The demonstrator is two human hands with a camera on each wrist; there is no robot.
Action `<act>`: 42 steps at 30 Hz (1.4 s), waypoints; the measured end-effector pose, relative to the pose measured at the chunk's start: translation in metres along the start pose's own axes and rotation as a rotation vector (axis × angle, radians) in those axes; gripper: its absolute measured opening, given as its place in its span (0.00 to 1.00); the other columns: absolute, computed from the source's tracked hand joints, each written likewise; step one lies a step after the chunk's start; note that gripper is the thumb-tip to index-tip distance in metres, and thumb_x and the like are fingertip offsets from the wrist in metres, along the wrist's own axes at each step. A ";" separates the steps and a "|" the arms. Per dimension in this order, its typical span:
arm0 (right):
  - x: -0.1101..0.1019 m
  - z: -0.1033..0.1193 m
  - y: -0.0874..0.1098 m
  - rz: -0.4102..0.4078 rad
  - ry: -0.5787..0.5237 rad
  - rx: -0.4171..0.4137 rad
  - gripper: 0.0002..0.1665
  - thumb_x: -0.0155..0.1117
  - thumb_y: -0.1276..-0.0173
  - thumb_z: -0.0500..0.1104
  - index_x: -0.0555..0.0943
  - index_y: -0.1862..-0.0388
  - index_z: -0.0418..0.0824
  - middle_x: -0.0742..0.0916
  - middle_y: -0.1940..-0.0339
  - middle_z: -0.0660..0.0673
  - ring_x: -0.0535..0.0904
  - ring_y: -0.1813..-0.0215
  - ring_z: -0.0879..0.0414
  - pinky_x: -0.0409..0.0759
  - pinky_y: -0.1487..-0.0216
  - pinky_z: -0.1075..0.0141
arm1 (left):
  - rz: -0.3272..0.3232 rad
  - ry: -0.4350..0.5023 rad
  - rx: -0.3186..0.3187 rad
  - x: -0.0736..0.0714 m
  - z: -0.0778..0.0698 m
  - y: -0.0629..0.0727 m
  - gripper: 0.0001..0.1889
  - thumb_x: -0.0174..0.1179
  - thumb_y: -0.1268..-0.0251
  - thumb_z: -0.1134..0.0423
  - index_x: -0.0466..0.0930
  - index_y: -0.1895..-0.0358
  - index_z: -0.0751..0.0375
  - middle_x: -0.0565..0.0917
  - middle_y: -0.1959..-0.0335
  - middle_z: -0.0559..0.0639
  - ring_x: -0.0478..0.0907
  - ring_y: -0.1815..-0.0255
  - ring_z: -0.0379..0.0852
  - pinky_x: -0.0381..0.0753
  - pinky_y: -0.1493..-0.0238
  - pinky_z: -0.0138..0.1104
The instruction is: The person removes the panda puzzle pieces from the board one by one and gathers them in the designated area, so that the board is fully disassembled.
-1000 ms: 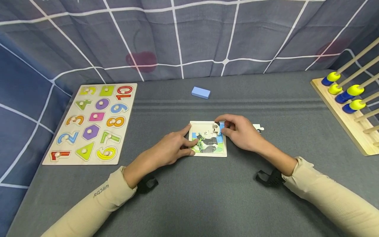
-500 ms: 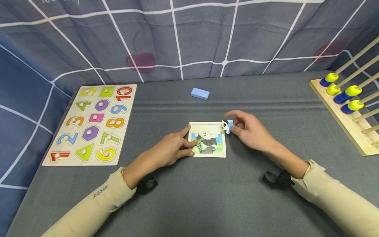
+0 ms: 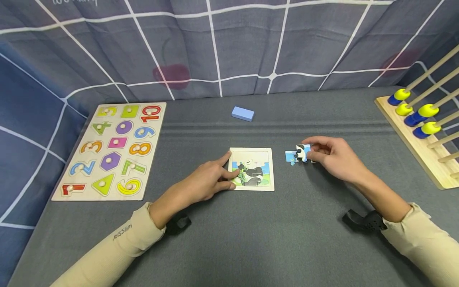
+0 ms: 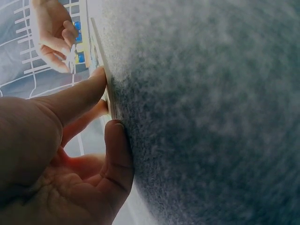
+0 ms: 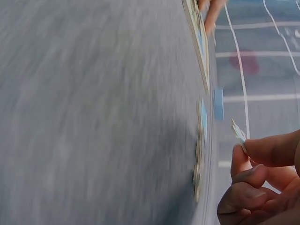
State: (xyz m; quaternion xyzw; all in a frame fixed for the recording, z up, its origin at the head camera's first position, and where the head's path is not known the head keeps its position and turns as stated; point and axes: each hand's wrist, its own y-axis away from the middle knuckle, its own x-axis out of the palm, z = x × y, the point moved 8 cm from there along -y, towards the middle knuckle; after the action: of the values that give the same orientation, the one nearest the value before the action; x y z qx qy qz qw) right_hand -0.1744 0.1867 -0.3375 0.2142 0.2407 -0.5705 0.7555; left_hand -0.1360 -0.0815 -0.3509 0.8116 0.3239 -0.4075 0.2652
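A square wooden panda jigsaw puzzle [image 3: 271, 171] lies mid-table; its lower part is filled with pieces and its upper part shows bare pale wood. My left hand [image 3: 202, 181] rests at its left side, fingertips touching the frame and the picture. To the right, my right hand [image 3: 338, 159] pinches a jigsaw piece [image 3: 303, 152] with black, white and blue print between thumb and index finger. In the right wrist view that piece is tilted above the table. Below it lie loose jigsaw pieces [image 3: 290, 156], partly hidden by the held piece and the hand.
On the left lies a number-and-shape peg board [image 3: 120, 163]. A small blue block [image 3: 243, 113] sits behind the puzzle. At the far right stands a wooden rack [image 3: 412, 135] with upright rods and yellow and blue beads. A dark checked curtain [image 3: 244, 44] hangs behind.
My right hand has moved right, away from the puzzle frame, carrying the pinched jigsaw piece over the loose ones. The left hand has stayed on the puzzle.
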 end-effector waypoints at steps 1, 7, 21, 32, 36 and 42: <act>-0.004 -0.005 0.002 -0.002 0.001 0.013 0.17 0.61 0.30 0.34 0.81 0.43 0.34 0.83 0.66 0.43 0.74 0.71 0.60 0.70 0.69 0.69 | 0.000 0.000 0.001 0.000 0.000 0.000 0.24 0.65 0.34 0.58 0.77 0.37 0.59 0.51 0.25 0.73 0.72 0.37 0.62 0.71 0.39 0.50; -0.024 -0.031 0.010 -0.008 0.027 0.042 0.17 0.60 0.28 0.36 0.79 0.41 0.34 0.81 0.66 0.45 0.72 0.71 0.60 0.68 0.70 0.67 | 0.005 0.002 0.005 0.000 0.000 0.001 0.24 0.65 0.34 0.58 0.77 0.36 0.60 0.51 0.25 0.73 0.70 0.36 0.64 0.70 0.39 0.50; -0.034 -0.050 0.016 0.021 0.152 0.042 0.17 0.62 0.29 0.35 0.79 0.44 0.28 0.81 0.67 0.44 0.70 0.71 0.62 0.67 0.72 0.67 | 0.019 -0.006 0.003 0.001 0.000 0.000 0.24 0.64 0.33 0.58 0.76 0.36 0.59 0.50 0.25 0.73 0.67 0.34 0.66 0.69 0.38 0.51; -0.033 -0.047 0.013 -0.012 0.218 -0.010 0.17 0.66 0.33 0.34 0.81 0.48 0.26 0.79 0.70 0.44 0.68 0.74 0.61 0.65 0.74 0.67 | 0.016 -0.018 0.004 0.001 0.000 -0.001 0.24 0.64 0.33 0.57 0.77 0.36 0.59 0.51 0.25 0.74 0.68 0.35 0.66 0.70 0.39 0.51; -0.032 -0.046 0.014 -0.023 0.228 -0.017 0.16 0.67 0.33 0.34 0.81 0.49 0.27 0.79 0.70 0.44 0.69 0.74 0.61 0.65 0.74 0.67 | 0.021 -0.018 0.003 0.001 0.000 -0.001 0.24 0.64 0.33 0.57 0.76 0.36 0.59 0.50 0.25 0.73 0.67 0.34 0.66 0.70 0.38 0.51; -0.031 -0.044 0.014 -0.021 0.237 -0.019 0.15 0.67 0.33 0.34 0.81 0.49 0.28 0.79 0.69 0.44 0.69 0.73 0.60 0.66 0.73 0.67 | 0.016 -0.025 0.007 0.001 0.001 0.000 0.24 0.64 0.33 0.57 0.77 0.36 0.59 0.51 0.25 0.73 0.67 0.34 0.67 0.69 0.38 0.51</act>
State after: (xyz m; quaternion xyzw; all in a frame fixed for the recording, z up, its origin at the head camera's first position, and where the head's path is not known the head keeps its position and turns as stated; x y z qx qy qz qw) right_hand -0.1732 0.2407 -0.3527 0.2702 0.3360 -0.5468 0.7177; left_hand -0.1359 -0.0814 -0.3520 0.8099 0.3127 -0.4165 0.2698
